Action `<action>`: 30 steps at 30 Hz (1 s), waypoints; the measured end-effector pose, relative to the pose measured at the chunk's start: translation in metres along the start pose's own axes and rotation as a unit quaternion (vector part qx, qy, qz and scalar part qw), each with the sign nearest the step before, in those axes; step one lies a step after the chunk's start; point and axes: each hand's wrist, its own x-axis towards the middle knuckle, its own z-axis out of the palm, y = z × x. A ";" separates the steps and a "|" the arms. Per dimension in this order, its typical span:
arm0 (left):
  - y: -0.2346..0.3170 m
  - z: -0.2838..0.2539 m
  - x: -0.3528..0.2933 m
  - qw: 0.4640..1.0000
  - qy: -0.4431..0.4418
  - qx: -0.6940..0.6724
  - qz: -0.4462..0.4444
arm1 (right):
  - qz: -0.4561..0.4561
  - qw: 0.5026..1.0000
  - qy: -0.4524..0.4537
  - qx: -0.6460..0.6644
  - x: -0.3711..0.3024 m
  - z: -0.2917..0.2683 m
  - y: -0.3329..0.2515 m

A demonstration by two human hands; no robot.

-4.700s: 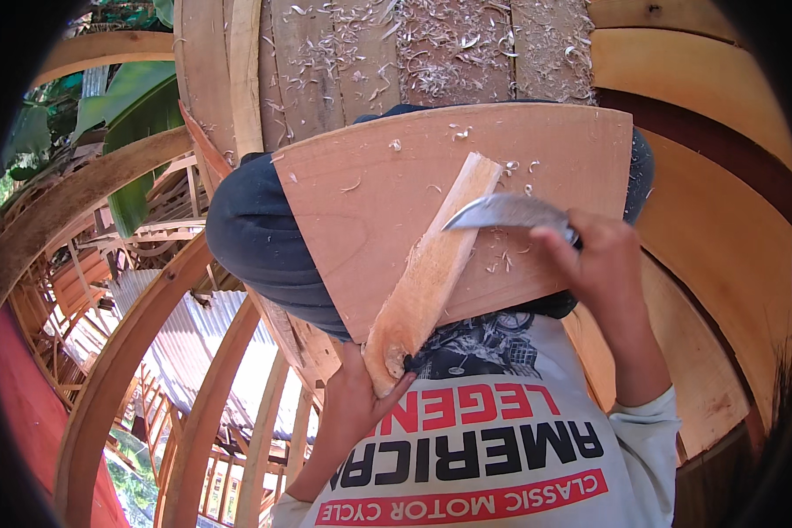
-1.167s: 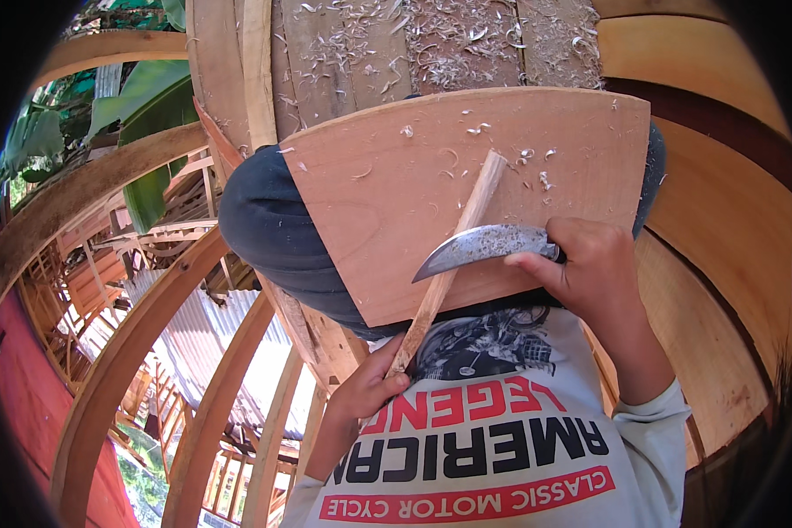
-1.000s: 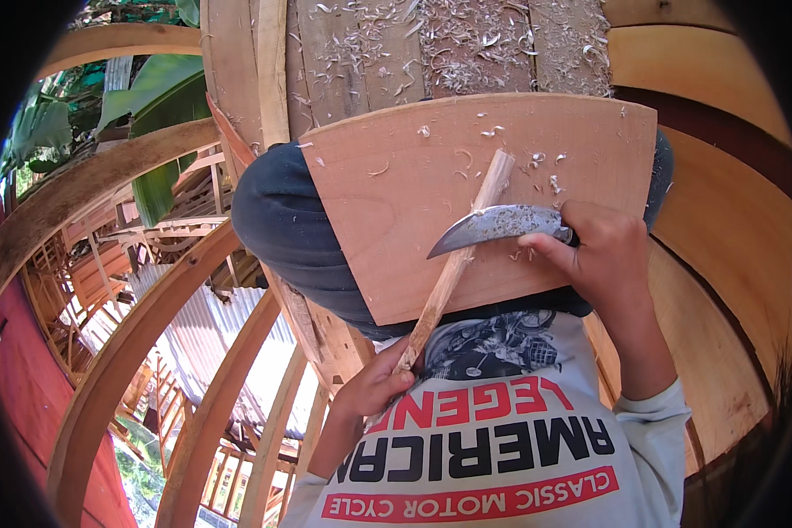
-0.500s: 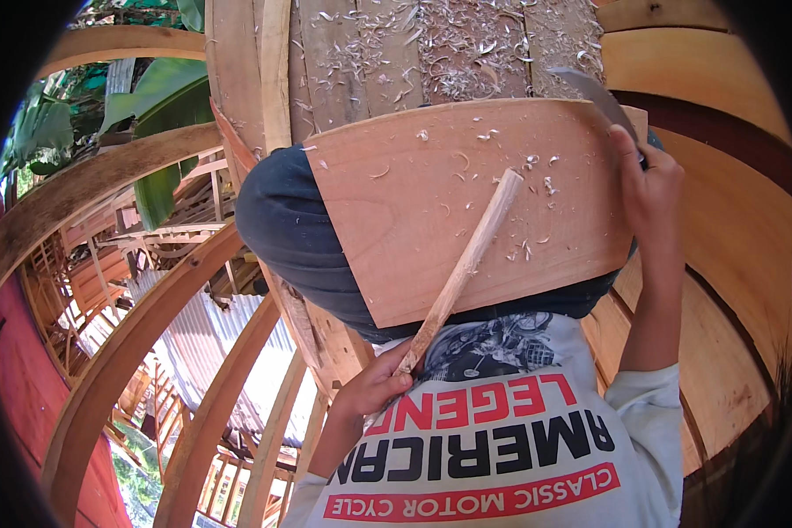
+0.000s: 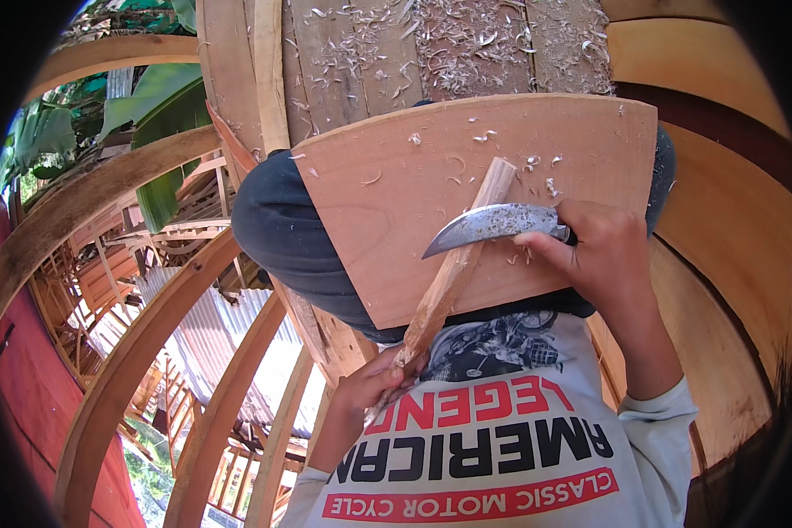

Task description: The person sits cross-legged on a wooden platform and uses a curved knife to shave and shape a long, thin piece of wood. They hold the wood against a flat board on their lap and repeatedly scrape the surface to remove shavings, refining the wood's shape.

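Observation:
My left hand is closed around the lower end of a pale wooden stick, close to my shirt. The stick slants up and to the right across a wooden board that lies over my lap. My right hand grips a knife with a curved, stained blade. Its blade crosses over the stick at mid-length, tip pointing left; whether the edge touches the wood I cannot tell. The knife's handle is mostly hidden in my fingers.
Curled wood shavings litter the planks beyond the board, and a few lie on the board. Curved wooden ribs rise at the left, with a corrugated metal sheet below. Wide curved planks form a wall at the right.
My right hand has brought the knife from the board's far right corner inward and left, over the stick. The stick has rolled or shifted slightly in my left hand.

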 end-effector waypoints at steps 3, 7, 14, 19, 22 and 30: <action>-0.006 -0.008 0.004 0.999 -0.039 -0.026 -0.002 | -0.014 1.000 0.024 -0.015 0.003 0.004 0.003; -0.019 -0.016 0.006 0.998 -0.049 -0.032 0.015 | 0.009 0.999 0.005 -0.051 0.006 0.003 0.006; -0.009 -0.009 0.000 0.997 -0.028 -0.072 -0.010 | 0.051 0.996 0.020 -0.074 0.012 -0.004 0.006; -0.016 -0.011 -0.004 0.999 -0.019 -0.029 -0.001 | 0.205 0.965 0.159 0.041 0.035 -0.014 0.061; -0.021 -0.016 0.001 0.998 -0.031 -0.039 0.024 | 0.217 0.963 0.144 0.067 0.031 -0.045 0.077; 0.011 0.018 -0.002 0.983 0.037 0.158 0.087 | 0.015 0.997 -0.048 0.065 -0.030 -0.009 -0.004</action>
